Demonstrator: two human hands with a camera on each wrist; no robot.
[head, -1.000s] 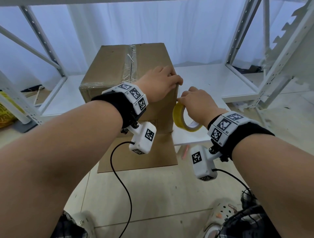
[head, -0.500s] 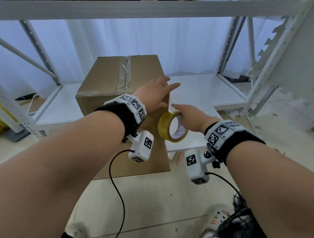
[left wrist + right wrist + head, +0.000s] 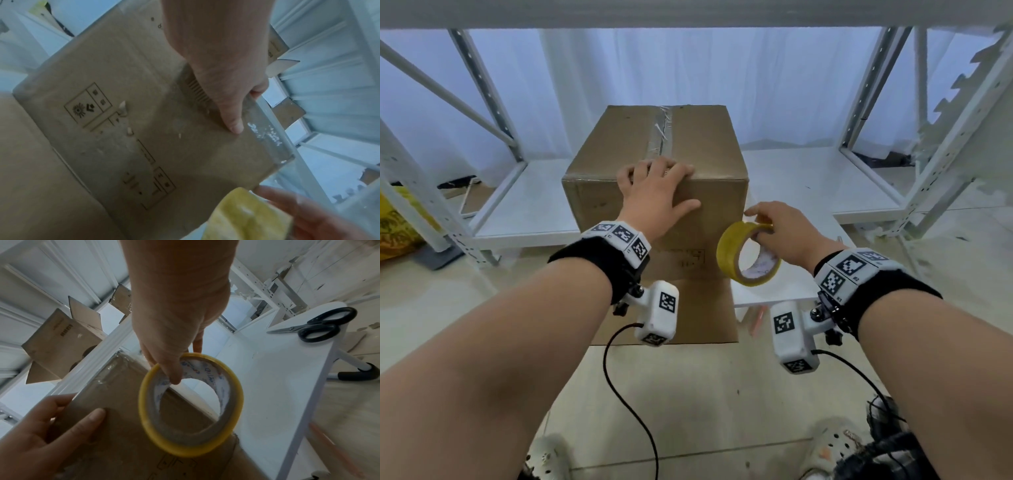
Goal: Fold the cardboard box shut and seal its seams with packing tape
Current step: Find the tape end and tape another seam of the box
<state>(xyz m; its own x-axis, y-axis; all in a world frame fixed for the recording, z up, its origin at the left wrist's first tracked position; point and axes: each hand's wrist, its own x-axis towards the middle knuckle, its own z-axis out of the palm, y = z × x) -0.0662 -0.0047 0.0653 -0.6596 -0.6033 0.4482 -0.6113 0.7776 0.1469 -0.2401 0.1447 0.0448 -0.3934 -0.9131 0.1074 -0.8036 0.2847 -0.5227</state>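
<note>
A brown cardboard box stands closed, with clear tape along its top centre seam. My left hand grips the near top edge: fingers hooked over the top, thumb flat on the front face. My right hand holds a yellow tape roll just off the box's front right edge, thumb inside the core and fingers over the rim. The left wrist view shows glossy tape along the top edge beside my left hand. I cannot tell whether a tape end is stuck to the box.
Scissors lie on the small white table to the right of the box. Flat cardboard lies under the box's front. White shelving surrounds it, and another open box sits behind. Camera cables hang from both wrists.
My left hand slid from the box's right top corner to the middle of the near top edge. My right hand drew the tape roll back from the corner, down and to the right.
</note>
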